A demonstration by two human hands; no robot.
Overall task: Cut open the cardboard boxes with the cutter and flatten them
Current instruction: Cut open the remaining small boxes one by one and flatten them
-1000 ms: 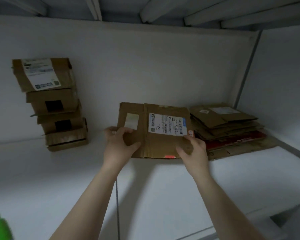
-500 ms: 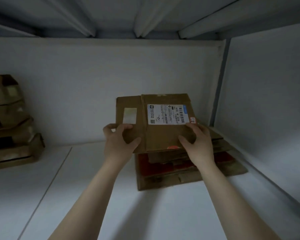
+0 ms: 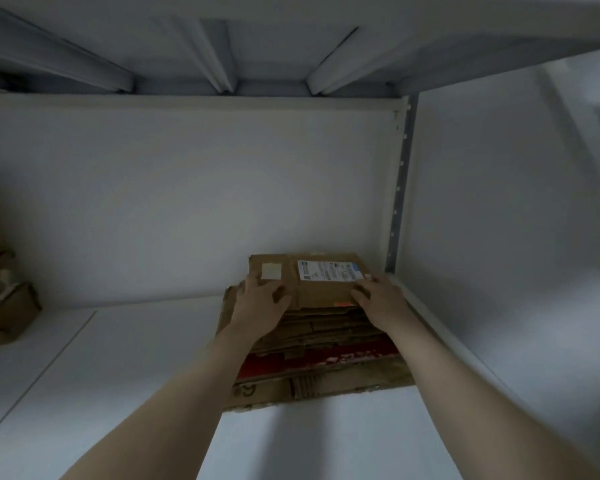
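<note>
Two hands grip flattened box (image 3: 323,285): brown corrugated sheet, rectangular, white printed label (image 3: 331,270) on top face. Left hand (image 3: 257,306) at its 9 o'clock edge, right hand (image 3: 381,303) at 3 o'clock edge; fingers curled over edges, thumbs on top. Sheet rests on stack of flattened cardboard (image 3: 319,334), ragged-edged, one red layer, at 3 o'clock end of smooth white shelf (image 3: 118,375). Uncut boxes (image 3: 0,306) at 9 o'clock.

— What carries it all?
— A white shelf (image 3: 153,393), with a thin seam running down its left part.
— And directly on it?
— A pile of flattened cardboard (image 3: 326,386) in the back right corner, its bottom sheet the widest, and a stack of boxes (image 3: 4,313) at the left edge, well apart from the pile.
</note>
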